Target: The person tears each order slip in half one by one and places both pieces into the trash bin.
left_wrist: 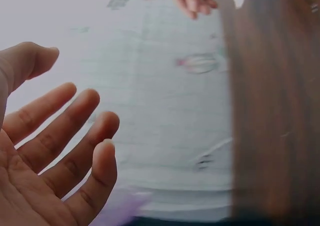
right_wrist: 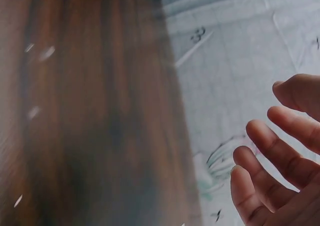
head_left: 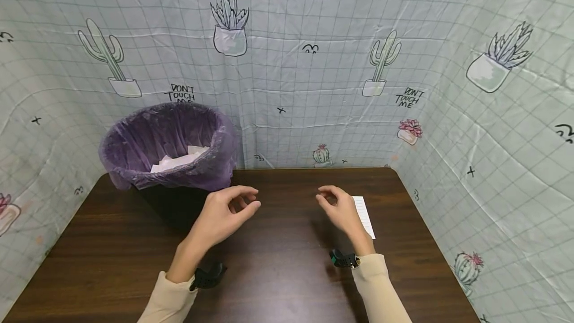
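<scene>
A: Beyond all the fingertips, a pale, grid-printed cloth point(head_left: 278, 69); beneath, a dark wooden table point(head_left: 278, 263). And in the fingers?

B: Nothing held. In the left hand point(head_left: 224, 216), a soft bend and a short gap from thumb to forefinger; in the right hand point(head_left: 340, 211), much the same.

A: Which way to the lined white paper point(head_left: 365, 218)?

B: To the right of the right fingertips, back past the knuckles, flat on the wood and partly hidden by the hand. Far nearer to the right hand than to the left.

A: And along which axis?

B: Away from the wearer in the visible strip, with a slight lean leftward at the far end. Impossible to tell the full outline.

A: Edges?

B: Just ahead of both sets of fingertips, the table's back edge; well right of the right fingers, its side edge. Left of the left fingers, close behind the hand, a purple-lined bin point(head_left: 225, 151) with white papers point(head_left: 179, 162) inside.

A: Room for moving?

B: Widest between the two sets of fingertips, and toward the wearer.
</scene>
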A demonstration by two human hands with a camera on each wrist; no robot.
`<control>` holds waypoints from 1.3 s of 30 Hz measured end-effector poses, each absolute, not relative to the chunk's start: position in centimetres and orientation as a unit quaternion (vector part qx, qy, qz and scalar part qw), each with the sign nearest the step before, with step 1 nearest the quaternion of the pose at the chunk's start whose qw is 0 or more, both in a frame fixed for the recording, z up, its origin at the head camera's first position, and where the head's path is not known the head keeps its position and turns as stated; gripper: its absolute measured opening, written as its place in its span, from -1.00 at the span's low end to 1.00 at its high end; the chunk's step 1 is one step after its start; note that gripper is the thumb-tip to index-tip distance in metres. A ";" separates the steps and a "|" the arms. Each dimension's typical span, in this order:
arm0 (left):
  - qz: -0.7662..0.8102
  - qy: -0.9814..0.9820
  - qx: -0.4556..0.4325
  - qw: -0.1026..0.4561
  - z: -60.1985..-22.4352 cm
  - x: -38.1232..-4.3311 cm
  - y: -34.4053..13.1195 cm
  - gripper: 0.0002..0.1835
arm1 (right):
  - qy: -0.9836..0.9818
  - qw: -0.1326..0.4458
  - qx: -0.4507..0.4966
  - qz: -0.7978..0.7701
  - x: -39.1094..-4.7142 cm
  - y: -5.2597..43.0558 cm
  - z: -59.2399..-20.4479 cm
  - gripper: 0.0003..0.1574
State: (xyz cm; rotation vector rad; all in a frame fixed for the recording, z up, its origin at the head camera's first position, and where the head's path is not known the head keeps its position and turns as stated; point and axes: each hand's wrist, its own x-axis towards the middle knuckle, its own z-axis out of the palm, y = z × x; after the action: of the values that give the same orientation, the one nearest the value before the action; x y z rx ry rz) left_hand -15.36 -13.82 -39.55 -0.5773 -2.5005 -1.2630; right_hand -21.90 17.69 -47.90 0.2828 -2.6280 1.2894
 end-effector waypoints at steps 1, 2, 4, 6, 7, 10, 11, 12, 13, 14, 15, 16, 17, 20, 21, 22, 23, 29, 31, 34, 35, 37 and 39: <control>-0.440 -0.866 -0.197 0.134 -40.4 -15.4 -13.5 -0.76 | -0.890 0.098 0.089 0.437 -21.7 18.0 -48.2 -0.68; -0.444 -0.865 -0.194 0.129 -41.2 -15.5 -13.3 -0.75 | -0.890 0.097 0.084 0.437 -21.5 18.3 -48.5 -0.68; -0.449 -0.866 -0.188 0.119 -42.7 -15.4 -12.8 -0.74 | -0.891 0.094 0.072 0.438 -21.1 18.9 -48.9 -0.67; -0.454 -0.866 -0.179 0.108 -44.0 -15.2 -12.6 -0.73 | -0.894 0.095 0.063 0.434 -20.8 19.5 -49.3 -0.67; -0.458 -0.866 -0.174 0.104 -44.6 -15.1 -12.4 -0.72 | -0.895 0.096 0.059 0.431 -20.6 19.8 -49.5 -0.67; -0.470 -0.864 -0.157 0.092 -46.1 -14.5 -12.1 -0.72 | -0.900 0.097 0.046 0.422 -20.2 20.9 -50.2 -0.66; -0.475 -0.862 -0.153 0.090 -46.4 -14.3 -12.1 -0.72 | -0.903 0.099 0.041 0.417 -20.1 21.2 -50.4 -0.67; -0.479 -0.861 -0.148 0.087 -46.7 -14.1 -12.0 -0.72 | -0.904 0.101 0.035 0.414 -20.0 21.5 -50.6 -0.66; -0.482 -0.860 -0.143 0.086 -47.0 -13.9 -11.9 -0.72 | -0.905 0.103 0.031 0.411 -19.8 21.8 -50.8 -0.66; -0.485 -0.859 -0.139 0.083 -47.3 -13.7 -11.9 -0.71 | -0.907 0.106 0.027 0.407 -19.7 22.0 -51.0 -0.66; -0.488 -0.858 -0.137 0.080 -47.5 -13.5 -11.9 -0.71 | -0.909 0.113 0.022 0.402 -19.6 22.3 -51.1 -0.67; -0.492 -0.857 -0.133 0.077 -47.8 -13.4 -11.9 -0.71 | -0.910 0.120 0.018 0.396 -19.4 22.5 -51.3 -0.68; -0.494 -0.856 -0.130 0.074 -48.0 -13.2 -11.8 -0.71 | -0.913 0.125 0.015 0.389 -19.3 22.8 -51.4 -0.68; -0.500 -0.854 -0.126 0.067 -48.5 -12.9 -11.7 -0.71 | -0.919 0.137 0.003 0.369 -18.7 23.7 -51.9 -0.70; -0.500 -0.854 -0.126 0.065 -48.6 -12.8 -11.6 -0.71 | -0.921 0.139 -0.002 0.363 -18.6 24.0 -52.1 -0.70; -0.500 -0.854 -0.127 0.064 -48.7 -12.7 -11.6 -0.71 | -0.923 0.139 -0.007 0.359 -18.4 24.3 -52.2 -0.70; -0.501 -0.854 -0.127 0.064 -48.8 -12.7 -11.6 -0.71 | -0.924 0.141 -0.012 0.355 -18.3 24.6 -52.4 -0.70; -0.507 -0.851 -0.119 0.066 -49.1 -12.5 -11.7 -0.74 | -0.928 0.166 -0.034 0.331 -17.9 26.1 -52.6 -0.71; -0.506 -0.853 -0.114 0.065 -49.1 -12.5 -11.8 -0.76 | -0.930 0.168 -0.037 0.325 -17.9 26.3 -52.6 -0.71; -0.502 -0.855 -0.111 0.062 -49.1 -12.5 -11.9 -0.77 | -0.933 0.155 -0.045 0.320 -18.0 26.5 -52.5 -0.67; -0.501 -0.856 -0.112 0.061 -49.1 -12.5 -11.9 -0.77 | -0.935 0.150 -0.047 0.318 -18.1 26.5 -52.5 -0.65; -0.499 -0.857 -0.114 0.056 -49.1 -12.5 -11.9 -0.76 | -0.937 0.137 -0.052 0.316 -18.2 26.5 -52.4 -0.62; -0.498 -0.858 -0.114 0.051 -49.1 -12.5 -11.8 -0.76 | -0.938 0.130 -0.055 0.315 -18.5 26.5 -52.5 -0.60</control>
State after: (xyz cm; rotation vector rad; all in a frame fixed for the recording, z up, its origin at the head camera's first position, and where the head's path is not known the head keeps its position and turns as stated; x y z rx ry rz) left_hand -12.54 -11.84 -49.15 -0.3457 -2.6123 -1.5149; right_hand -18.46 26.45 -52.48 -0.1605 -2.7262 0.9148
